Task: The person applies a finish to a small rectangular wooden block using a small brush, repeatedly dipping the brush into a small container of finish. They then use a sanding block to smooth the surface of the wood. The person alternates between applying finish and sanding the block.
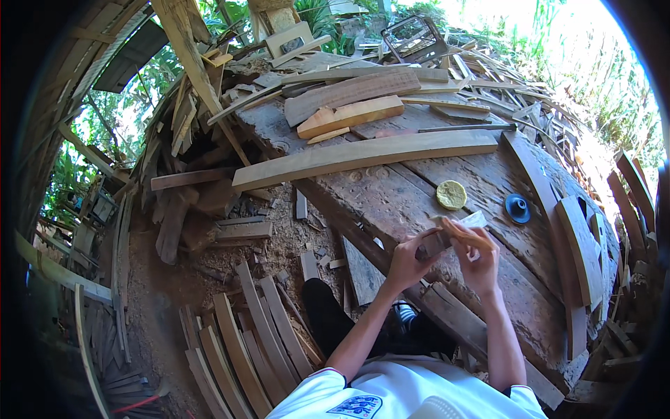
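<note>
Close together over the near edge of the wooden workbench (377,199) are both my hands. My left hand (407,265) is closed round a small dark brown block (435,243), gripping it between thumb and fingers. Beside it, my right hand (480,262) has its fingers bent together over the block's right end. Something whitish shows in its palm, too small to name. A pale, shiny scrap (474,220) lies just beyond the right fingertips; whether they touch it is unclear. Past the hands sit a round yellow disc (451,195) and a dark blue round lid with a raised knob (517,209).
A long pale plank (366,159) crosses the bench, with shorter boards (350,115) behind it. Curved dark boards (548,202) line the right side. On the ground at left, several wooden strips (241,342) lie among shavings. A black crate (415,40) stands at the back.
</note>
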Motion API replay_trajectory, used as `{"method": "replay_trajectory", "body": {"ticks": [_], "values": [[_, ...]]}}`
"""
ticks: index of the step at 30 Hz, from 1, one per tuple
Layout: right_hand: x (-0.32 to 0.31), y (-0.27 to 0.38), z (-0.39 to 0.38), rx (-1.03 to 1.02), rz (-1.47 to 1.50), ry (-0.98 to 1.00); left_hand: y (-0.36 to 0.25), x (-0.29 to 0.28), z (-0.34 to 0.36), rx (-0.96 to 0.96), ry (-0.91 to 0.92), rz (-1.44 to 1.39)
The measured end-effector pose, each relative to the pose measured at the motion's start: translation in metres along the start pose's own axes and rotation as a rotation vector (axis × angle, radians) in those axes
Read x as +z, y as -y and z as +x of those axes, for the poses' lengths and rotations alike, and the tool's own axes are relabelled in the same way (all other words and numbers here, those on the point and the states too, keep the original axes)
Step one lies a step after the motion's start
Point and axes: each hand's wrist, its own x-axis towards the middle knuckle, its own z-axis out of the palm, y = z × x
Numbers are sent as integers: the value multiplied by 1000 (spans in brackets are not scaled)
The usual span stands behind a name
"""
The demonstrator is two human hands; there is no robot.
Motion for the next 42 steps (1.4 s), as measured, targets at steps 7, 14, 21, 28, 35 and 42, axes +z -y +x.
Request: {"method": "replay_trajectory", "body": {"ticks": [7, 14, 21, 28, 35, 42], "values": [[-19, -26, -8, 136, -29, -47, -2, 0, 2, 99, -31, 68], [-14, -27, 2, 126, -115, -69, -4, -1, 1, 113, -45, 103], [-1, -42, -14, 183, 263, 12, 2, 0, -5, -149, 89, 67], [-20, -50, 2, 174, -225, -209, -6, 1, 4, 120, -36, 53], [1, -12, -8, 104, 177, 40, -7, -4, -2, -90, 62, 37], [-19, -72, 5, 146, -274, -266, -6, 2, 2, 117, -39, 67]]}}
